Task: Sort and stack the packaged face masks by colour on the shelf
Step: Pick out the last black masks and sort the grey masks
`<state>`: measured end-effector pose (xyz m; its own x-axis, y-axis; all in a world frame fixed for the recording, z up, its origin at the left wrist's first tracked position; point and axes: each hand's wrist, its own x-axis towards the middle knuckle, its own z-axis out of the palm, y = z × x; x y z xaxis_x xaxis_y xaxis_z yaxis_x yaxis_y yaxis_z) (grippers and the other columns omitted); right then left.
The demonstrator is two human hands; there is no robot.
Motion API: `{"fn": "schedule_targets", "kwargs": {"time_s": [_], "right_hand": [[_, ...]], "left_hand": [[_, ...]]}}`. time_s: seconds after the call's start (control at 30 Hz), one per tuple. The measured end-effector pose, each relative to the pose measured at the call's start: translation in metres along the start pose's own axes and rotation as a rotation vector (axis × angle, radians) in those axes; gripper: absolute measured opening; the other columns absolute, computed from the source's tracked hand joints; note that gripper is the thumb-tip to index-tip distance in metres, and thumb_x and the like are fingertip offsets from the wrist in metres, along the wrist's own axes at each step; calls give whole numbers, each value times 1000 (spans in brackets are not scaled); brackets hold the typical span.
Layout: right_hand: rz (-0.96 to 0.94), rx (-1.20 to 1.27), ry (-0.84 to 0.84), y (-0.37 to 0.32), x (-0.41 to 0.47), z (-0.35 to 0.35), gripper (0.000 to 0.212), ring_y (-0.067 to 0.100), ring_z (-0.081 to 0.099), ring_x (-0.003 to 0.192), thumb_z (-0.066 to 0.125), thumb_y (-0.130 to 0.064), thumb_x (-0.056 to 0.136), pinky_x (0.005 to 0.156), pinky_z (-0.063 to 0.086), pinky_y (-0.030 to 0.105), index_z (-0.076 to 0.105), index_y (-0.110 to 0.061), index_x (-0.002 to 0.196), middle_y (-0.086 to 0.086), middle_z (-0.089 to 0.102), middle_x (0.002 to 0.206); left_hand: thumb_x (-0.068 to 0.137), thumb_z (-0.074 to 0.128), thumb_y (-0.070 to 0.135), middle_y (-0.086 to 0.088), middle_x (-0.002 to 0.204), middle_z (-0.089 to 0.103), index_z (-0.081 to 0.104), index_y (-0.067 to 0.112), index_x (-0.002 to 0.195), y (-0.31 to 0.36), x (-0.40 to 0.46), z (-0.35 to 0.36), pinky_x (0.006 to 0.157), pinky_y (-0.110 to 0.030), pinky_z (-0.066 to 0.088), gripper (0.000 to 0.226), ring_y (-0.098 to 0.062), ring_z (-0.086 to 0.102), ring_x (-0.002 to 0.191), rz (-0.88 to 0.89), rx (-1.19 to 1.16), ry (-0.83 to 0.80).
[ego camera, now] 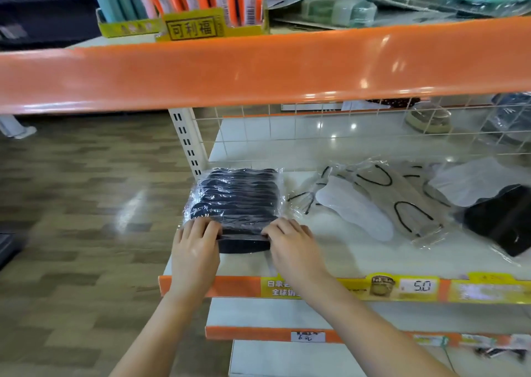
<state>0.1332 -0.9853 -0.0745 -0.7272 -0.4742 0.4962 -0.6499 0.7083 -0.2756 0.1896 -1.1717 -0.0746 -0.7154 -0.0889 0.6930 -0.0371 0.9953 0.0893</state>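
A row of black packaged face masks point(238, 195) in clear wrap stands at the left end of the white shelf point(330, 250). My left hand point(195, 244) grips the near left corner of the front pack. My right hand point(290, 241) grips its near right corner. To the right lie loose packs: a white mask point(353, 207), grey masks with black ear loops point(408, 201), another white pack point(471, 181) and a black pack point(502, 218) at the far right.
An orange upper shelf edge point(258, 69) overhangs closely, with boxed goods on top. A wire grid point(316, 129) backs the shelf. A perforated upright post point(186, 141) stands just left of the black row. Price strips point(416, 287) line the front edge; wood floor lies to the left.
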Motion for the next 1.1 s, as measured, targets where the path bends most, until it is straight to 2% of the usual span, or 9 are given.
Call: {"fn": "schedule_targets", "kwargs": {"time_s": [0.27,0.47,0.53,0.6,0.67,0.73,0.83,0.93,1.1], "right_hand": [[21,-82,-72,-16,-9,27,31,19,63,72,84,-9,54,61,52,30,69,-21,79,-4,63,80],[56,-129,-56,-21,-11,37,17,19,62,74,80,-15,63,57,52,31,69,-20,76,-3,62,80],[37,-155,-21,-22,-13,39,3,19,61,75,66,-20,77,57,52,32,68,-20,75,-3,61,81],[50,-163,18,-23,-14,41,27,18,61,74,45,-27,86,58,51,31,69,-21,74,-4,62,81],[60,-151,55,-24,-15,41,35,16,62,77,41,-30,88,62,51,29,72,-21,75,-5,64,83],[55,-148,62,-23,-19,40,36,15,63,82,41,-32,89,67,52,30,73,-21,78,-5,66,88],[56,-144,22,-23,-21,37,39,16,62,91,37,-34,92,74,53,32,74,-20,86,-4,66,96],[60,-150,12,-23,-22,38,42,18,61,97,34,-34,92,78,53,33,73,-19,92,-2,66,101],[87,-130,-5,-24,-22,35,42,18,62,99,33,-33,92,79,53,33,73,-19,94,-2,66,104]], "left_hand": [[41,67,-18,-4,79,58,63,9,81,-22,-15,5,63,-35,38,48,-30,53,73,-52,40,-191],[47,78,-2,-3,90,66,70,14,92,-20,-15,0,66,-41,51,49,-30,64,84,-64,40,-399],[50,85,9,-4,93,68,70,14,95,-17,-13,1,66,-42,53,49,-30,66,87,-63,50,-458],[52,90,23,-6,97,70,71,15,96,-19,-15,7,69,-44,53,49,-30,67,90,-60,69,-514],[61,85,39,-11,105,70,71,14,100,-20,-17,13,75,-47,53,48,-33,67,96,-64,92,-574],[75,60,55,-15,111,68,71,15,105,-20,-20,17,80,-51,52,52,-35,65,102,-67,126,-620],[85,27,70,-17,123,63,67,17,116,-17,-22,19,89,-55,48,74,-36,60,115,-81,95,-669],[80,0,82,-18,143,45,53,19,135,-13,-22,20,110,-48,29,100,-34,39,135,-137,-20,-664],[83,35,64,-21,133,54,60,15,126,-13,-23,22,100,-51,41,70,-38,50,125,-122,20,-634]]}}
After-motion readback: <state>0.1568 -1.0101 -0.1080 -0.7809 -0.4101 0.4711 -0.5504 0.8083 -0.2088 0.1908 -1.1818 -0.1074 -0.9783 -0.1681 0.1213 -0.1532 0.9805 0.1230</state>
